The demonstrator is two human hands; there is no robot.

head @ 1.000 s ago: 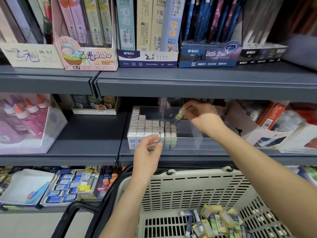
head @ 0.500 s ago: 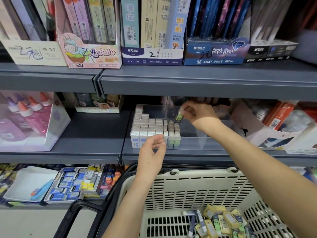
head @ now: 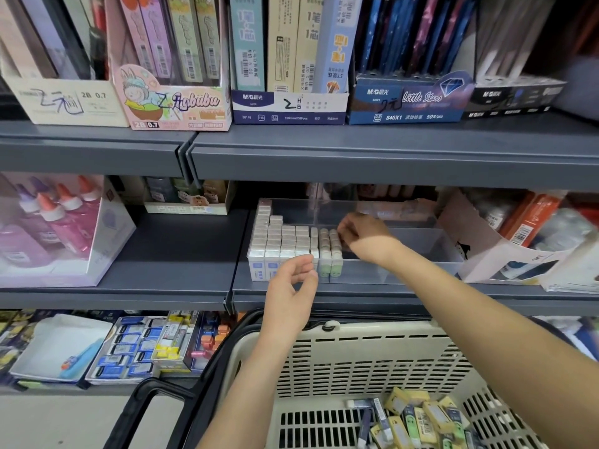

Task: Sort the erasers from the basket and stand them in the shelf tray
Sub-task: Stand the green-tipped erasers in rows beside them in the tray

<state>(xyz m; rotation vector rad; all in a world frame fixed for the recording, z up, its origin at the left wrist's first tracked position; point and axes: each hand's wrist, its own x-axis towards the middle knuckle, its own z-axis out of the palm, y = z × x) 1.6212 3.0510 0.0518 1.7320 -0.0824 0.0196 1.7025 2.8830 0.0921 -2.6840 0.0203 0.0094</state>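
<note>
Reaching right hand [head: 360, 235] into tray [head: 405, 272]; left hand [head: 291, 283] hovering.

Can't tell if right hand [head: 364, 236] holds anything; basket [head: 372, 333] cut off btm.

The grey middle shelf [head: 168, 254] carries a clear tray [head: 363, 275] at its front edge. A glue box [head: 107, 247] stands at the shelf's left end, a small carton [head: 184, 205] sits at the back edge, and a white carton [head: 479, 264] is at the right end. Pencil boxes [head: 288, 105] line the upper shelf [head: 356, 157].
</note>
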